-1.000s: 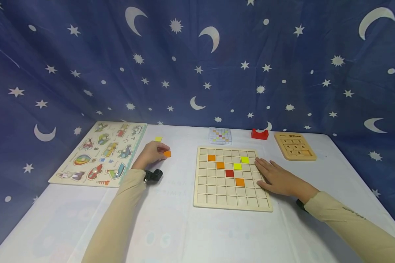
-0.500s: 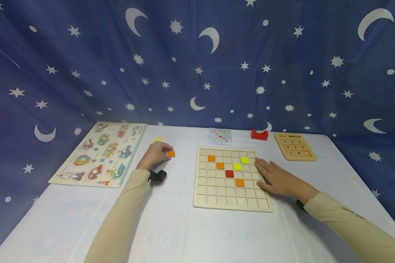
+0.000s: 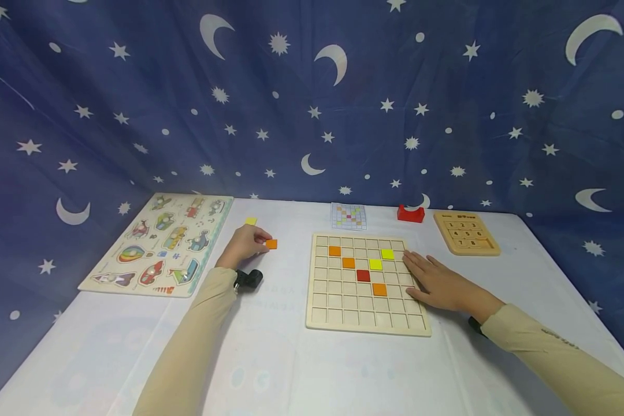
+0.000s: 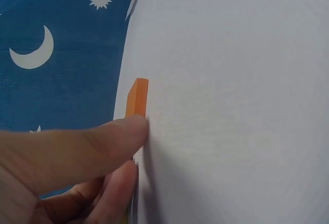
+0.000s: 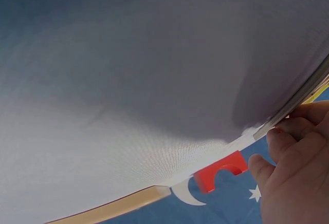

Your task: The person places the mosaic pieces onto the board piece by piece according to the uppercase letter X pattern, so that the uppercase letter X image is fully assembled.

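Observation:
Between thumb and fingers, my left hand [image 3: 243,245] pinches a small orange square tile [image 3: 271,244], left of the grid board. The left wrist view shows the tile [image 4: 137,96] standing out past the thumb tip, close over the white cloth. Just beyond that hand lies a yellow tile [image 3: 251,221]. My right hand [image 3: 439,283] rests with extended fingers along the right edge of the wooden grid board [image 3: 343,316]. On the board sit a dark red tile [image 3: 363,275], several orange tiles [image 3: 379,289] and two yellow tiles [image 3: 376,264], in diagonal lines.
A pattern card [image 3: 349,216] lies behind the board. Right of it are a red arch block [image 3: 410,214] and a wooden number puzzle [image 3: 466,233]. At the left lies a picture puzzle board [image 3: 161,245]. A blue star-patterned curtain [image 3: 291,104] hangs behind the table.
My left hand has moved slightly right with the orange tile, then stayed nearly still over the last half second. My right hand keeps its place at the board.

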Motion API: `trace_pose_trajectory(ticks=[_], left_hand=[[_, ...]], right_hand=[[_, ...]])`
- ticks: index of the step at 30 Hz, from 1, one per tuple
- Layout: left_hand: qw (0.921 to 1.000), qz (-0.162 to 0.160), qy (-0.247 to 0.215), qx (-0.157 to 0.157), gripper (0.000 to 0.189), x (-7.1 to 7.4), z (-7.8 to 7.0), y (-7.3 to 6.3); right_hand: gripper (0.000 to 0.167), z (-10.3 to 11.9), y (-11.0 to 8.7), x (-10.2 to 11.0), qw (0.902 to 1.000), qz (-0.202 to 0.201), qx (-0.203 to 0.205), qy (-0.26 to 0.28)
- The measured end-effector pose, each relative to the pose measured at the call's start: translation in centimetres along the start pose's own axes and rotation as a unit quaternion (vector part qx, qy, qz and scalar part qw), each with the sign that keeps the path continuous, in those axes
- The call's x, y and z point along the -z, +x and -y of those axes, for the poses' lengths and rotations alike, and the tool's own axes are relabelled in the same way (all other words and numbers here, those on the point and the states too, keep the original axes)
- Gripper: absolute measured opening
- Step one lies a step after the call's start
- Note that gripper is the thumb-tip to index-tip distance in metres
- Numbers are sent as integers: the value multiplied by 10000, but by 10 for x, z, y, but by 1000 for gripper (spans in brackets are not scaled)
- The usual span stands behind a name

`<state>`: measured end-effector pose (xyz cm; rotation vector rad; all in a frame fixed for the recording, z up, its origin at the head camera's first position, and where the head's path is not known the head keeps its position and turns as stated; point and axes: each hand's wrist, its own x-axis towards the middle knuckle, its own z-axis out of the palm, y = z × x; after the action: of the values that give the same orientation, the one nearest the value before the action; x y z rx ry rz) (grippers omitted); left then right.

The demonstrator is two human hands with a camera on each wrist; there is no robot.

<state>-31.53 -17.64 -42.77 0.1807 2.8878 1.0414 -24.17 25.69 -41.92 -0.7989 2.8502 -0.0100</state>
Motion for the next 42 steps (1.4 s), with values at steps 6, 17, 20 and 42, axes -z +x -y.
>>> trace_pose_trajectory(ticks=[6,17,20,42], left_hand=[[10000,86,-12,35,30,1,-1,0],[9998,118,-119,143,29,0,-2,-2],[9997,112,-122,154,28,0,-3,-2],[9959,-222,-206,-847,27,-2,-14,0]], right_hand=[[78,0,0,-1,10000,-8,1,23],[79,-2,0,-5,10000,-11,-20,25],[79,-3,0,-6,10000,4,-50,17],[80,-2,2,-3,10000,18,-47,9]])
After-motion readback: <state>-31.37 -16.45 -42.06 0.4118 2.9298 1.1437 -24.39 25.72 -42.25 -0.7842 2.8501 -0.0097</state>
